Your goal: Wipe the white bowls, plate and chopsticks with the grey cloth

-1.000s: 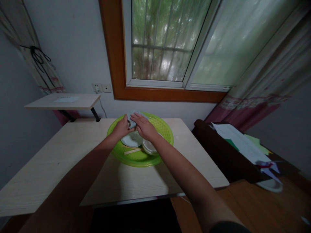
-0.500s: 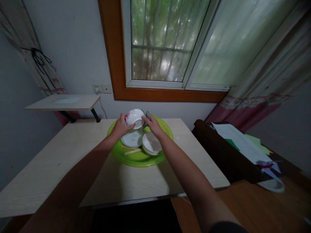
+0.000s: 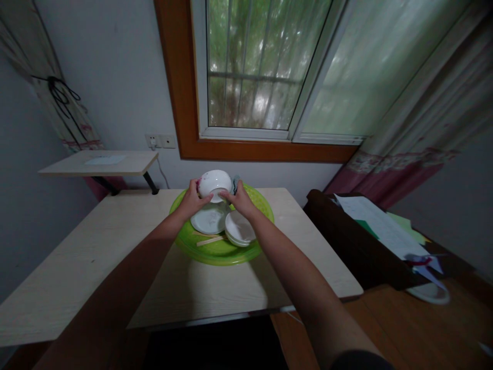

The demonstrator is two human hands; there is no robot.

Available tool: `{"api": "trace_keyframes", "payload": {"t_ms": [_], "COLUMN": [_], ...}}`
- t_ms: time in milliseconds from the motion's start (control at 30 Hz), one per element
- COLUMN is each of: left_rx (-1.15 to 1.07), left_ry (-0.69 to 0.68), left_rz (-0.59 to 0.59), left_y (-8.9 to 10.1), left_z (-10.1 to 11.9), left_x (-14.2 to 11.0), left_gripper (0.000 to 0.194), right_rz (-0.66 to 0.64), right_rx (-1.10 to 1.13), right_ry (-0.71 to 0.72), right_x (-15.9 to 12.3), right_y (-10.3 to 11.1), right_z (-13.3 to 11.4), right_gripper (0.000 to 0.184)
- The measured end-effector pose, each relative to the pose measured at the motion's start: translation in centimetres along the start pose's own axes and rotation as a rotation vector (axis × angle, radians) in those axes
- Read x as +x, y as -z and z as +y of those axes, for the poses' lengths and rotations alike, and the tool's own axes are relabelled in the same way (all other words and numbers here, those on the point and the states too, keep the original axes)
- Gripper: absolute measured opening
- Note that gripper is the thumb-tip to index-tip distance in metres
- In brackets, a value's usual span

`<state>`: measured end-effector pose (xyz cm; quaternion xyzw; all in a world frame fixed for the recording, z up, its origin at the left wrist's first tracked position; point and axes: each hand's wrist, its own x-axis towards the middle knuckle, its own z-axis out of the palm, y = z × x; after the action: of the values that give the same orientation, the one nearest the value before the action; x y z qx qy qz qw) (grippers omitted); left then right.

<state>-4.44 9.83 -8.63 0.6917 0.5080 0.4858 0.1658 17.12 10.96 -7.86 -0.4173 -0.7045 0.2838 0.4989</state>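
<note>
A white bowl [image 3: 215,181] with pink flower decoration is tipped on its side above the basket, its foot ring turned towards me. My left hand [image 3: 191,200] is closed on the bowl's left edge. At the right edge, my right hand [image 3: 242,199] grips a grey-blue cloth [image 3: 235,183], with its thumb at the bowl's underside. Beneath both hands is a round green plastic basket [image 3: 225,260]. Inside it lie a white plate [image 3: 208,222], a stack of white dishes [image 3: 240,227] and light wooden chopsticks [image 3: 210,240]. The fingers behind the bowl are hidden.
The basket rests on a pale wooden table [image 3: 162,288] against the wall. A small raised shelf [image 3: 127,163] with a paper on it stands at the back left. To the right is a dark brown piece of furniture [image 3: 327,231] bearing papers [image 3: 377,226].
A second ago the cloth was over my hands' work and hid the bowl. The bowl has since come into view and tilted further, its underside towards me, while the cloth shifted to its right edge.
</note>
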Motion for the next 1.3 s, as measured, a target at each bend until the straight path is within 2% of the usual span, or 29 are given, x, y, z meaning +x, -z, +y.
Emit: {"api": "trace_keyframes", "payload": {"t_ms": [100, 233, 400, 633, 833, 900, 1000, 1167, 1300], "left_rx": [0.061, 0.186, 0.258, 0.330, 0.346, 0.319, 0.304, 0.287, 0.266], "left_ry": [-0.064, -0.143, -0.115, -0.090, -0.185, -0.189, -0.093, 0.032, 0.078], "left_rz": [-0.015, -0.058, -0.073, -0.070, -0.138, -0.130, -0.091, -0.001, 0.043], "left_y": [0.1, 0.2, 0.2, 0.4, 0.6, 0.6, 0.4, 0.4, 0.7], "left_z": [0.3, 0.8, 0.8, 1.4, 0.6, 0.5, 0.8, 1.7, 1.8], "left_x": [-0.1, -0.3, -0.4, -0.5, -0.4, -0.4, -0.4, -0.4, -0.2], "left_gripper": [0.070, 0.065, 0.060, 0.056, 0.054, 0.056, 0.053, 0.057, 0.057], "right_rz": [0.025, -0.030, -0.063, -0.127, -0.278, -0.293, -0.231, -0.052, -0.029], "right_rx": [-0.083, -0.209, -0.294, -0.397, -0.501, -0.485, -0.397, -0.202, -0.103], "right_ry": [0.141, 0.318, 0.359, 0.494, 0.623, 0.615, 0.530, 0.293, 0.083], "right_x": [0.3, 0.4, 0.1, -0.7, -1.2, -1.2, -1.1, -0.4, 0.1], "right_y": [0.0, 0.3, 0.5, 0.3, -0.5, -0.7, -0.7, -0.1, 0.1], "right_z": [0.3, 0.3, -0.2, -1.6, -3.0, -3.3, -3.2, -1.6, 0.0], "right_gripper": [0.070, 0.073, 0.071, 0.063, 0.056, 0.055, 0.053, 0.048, 0.045]}}
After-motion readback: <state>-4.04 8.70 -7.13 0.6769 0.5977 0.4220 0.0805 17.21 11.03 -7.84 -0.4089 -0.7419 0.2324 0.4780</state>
